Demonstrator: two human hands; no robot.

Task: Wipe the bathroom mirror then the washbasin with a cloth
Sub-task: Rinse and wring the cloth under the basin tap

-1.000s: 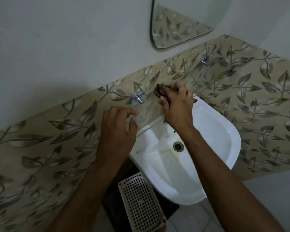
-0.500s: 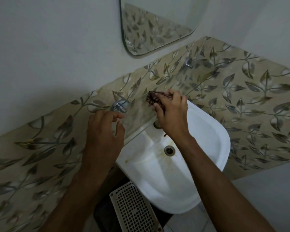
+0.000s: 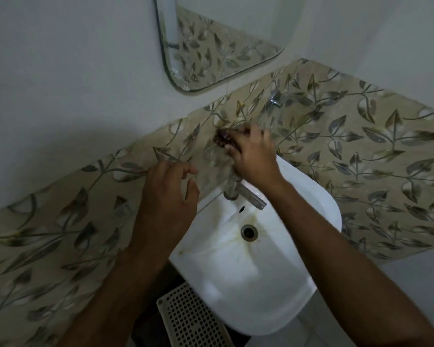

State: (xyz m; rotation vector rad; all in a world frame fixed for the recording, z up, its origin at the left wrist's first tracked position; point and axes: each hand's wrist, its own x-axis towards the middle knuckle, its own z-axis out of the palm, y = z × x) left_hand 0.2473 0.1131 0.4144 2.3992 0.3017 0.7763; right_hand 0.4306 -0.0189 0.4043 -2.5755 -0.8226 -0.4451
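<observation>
My right hand (image 3: 253,159) grips a dark patterned cloth (image 3: 220,139) and presses it on a clear glass shelf (image 3: 211,199) against the tiled wall, just above the tap (image 3: 247,194). My left hand (image 3: 166,199) is at the shelf's left end, fingers curled over it and thumb at its front edge. The white washbasin (image 3: 273,284) lies below both hands, with yellowish stains around the drain (image 3: 248,232). The mirror (image 3: 223,38) hangs on the wall above and reflects leaf-patterned tiles.
A metal shelf bracket (image 3: 274,99) sticks out of the leaf-patterned tile band (image 3: 361,151) to the right of the cloth. A white perforated basket (image 3: 191,319) stands under the basin's near left side. Plain grey wall surrounds the mirror.
My right hand and the cloth have slid back toward the wall, uncovering the tap. The view has tilted up, showing more of the mirror. My left hand stays at the shelf's left end.
</observation>
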